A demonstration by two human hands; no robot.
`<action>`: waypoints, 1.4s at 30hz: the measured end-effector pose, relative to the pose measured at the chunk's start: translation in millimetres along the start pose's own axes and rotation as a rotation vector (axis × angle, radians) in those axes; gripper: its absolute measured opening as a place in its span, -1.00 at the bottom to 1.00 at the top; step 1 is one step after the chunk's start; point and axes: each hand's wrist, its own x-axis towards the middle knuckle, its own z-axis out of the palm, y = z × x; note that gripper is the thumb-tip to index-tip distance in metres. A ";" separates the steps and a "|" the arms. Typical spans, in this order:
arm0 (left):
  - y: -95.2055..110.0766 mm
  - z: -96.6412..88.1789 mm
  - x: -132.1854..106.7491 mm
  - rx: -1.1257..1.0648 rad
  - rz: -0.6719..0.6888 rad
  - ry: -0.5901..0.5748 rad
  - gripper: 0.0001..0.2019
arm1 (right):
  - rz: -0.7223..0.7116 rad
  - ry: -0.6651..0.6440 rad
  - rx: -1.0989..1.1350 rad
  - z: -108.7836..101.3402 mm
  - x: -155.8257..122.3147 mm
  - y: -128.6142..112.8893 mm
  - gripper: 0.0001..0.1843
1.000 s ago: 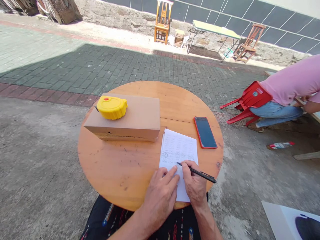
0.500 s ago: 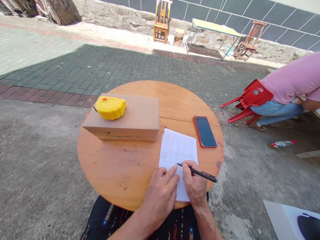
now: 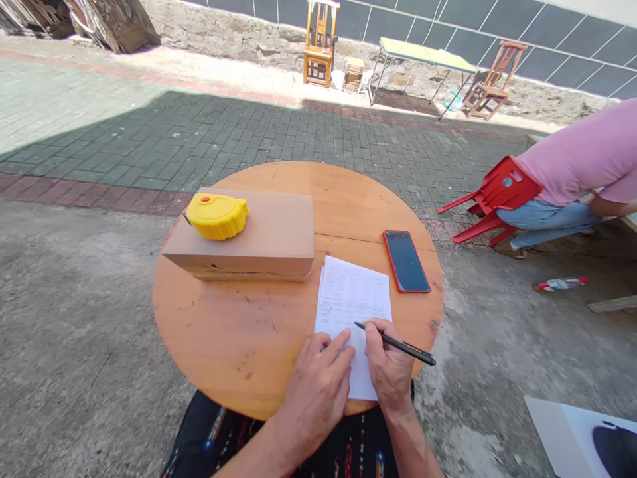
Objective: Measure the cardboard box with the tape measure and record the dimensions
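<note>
A white sheet of paper (image 3: 365, 382) with rows of handwriting lies near the front of the round wooden table (image 3: 233, 332). My left hand (image 3: 323, 378) rests flat across its lower left part, fingers stretched out. In my right hand (image 3: 391, 365) a black pen (image 3: 411, 348) is gripped, its tip at the paper just below the written rows. To the right of the paper lies a phone (image 3: 407, 261) in a red case, dark screen up. Left of the paper sits a brown cardboard box (image 3: 281, 226), with a yellow tape measure (image 3: 216, 216) on top.
Beyond the table at right, a person in a pink top (image 3: 572, 159) sits on a red plastic chair (image 3: 512, 189). A bottle (image 3: 560, 285) lies on the ground. Wooden chairs (image 3: 319, 46) and a folding table (image 3: 428, 54) stand along the far wall.
The pen and my right hand have shifted slightly right along the written row. My left hand stays on the paper. The whole view has drifted a little.
</note>
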 end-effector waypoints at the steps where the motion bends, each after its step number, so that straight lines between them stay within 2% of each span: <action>1: 0.0 0.2 0.0 0.001 0.001 0.001 -0.73 | -0.007 -0.003 -0.006 0.2 0.4 0.1 -0.75; 17: -0.7 0.0 0.9 -0.005 0.002 0.008 -0.72 | -0.109 -0.018 -0.039 0.3 2.6 -0.3 -0.77; 24: -0.7 0.6 0.6 -0.019 -0.004 0.007 -0.73 | -0.038 -0.031 -0.010 0.1 0.9 0.2 -0.76; 27: -1.1 0.9 0.1 -0.018 -0.002 0.001 -0.73 | -0.049 -0.036 -0.009 0.8 1.7 -0.6 -0.76; 31: -0.3 0.2 -0.4 -0.015 0.001 0.003 -0.74 | -0.059 -0.020 -0.011 1.5 1.8 -1.6 -0.76; 37: 0.3 -1.9 0.6 -0.003 0.000 -0.002 -0.74 | 0.042 0.062 0.048 0.2 -1.5 -0.3 -0.76; 42: -0.9 -0.6 0.7 0.027 0.017 0.004 -0.70 | 0.055 0.044 0.038 1.0 0.2 -1.0 -0.75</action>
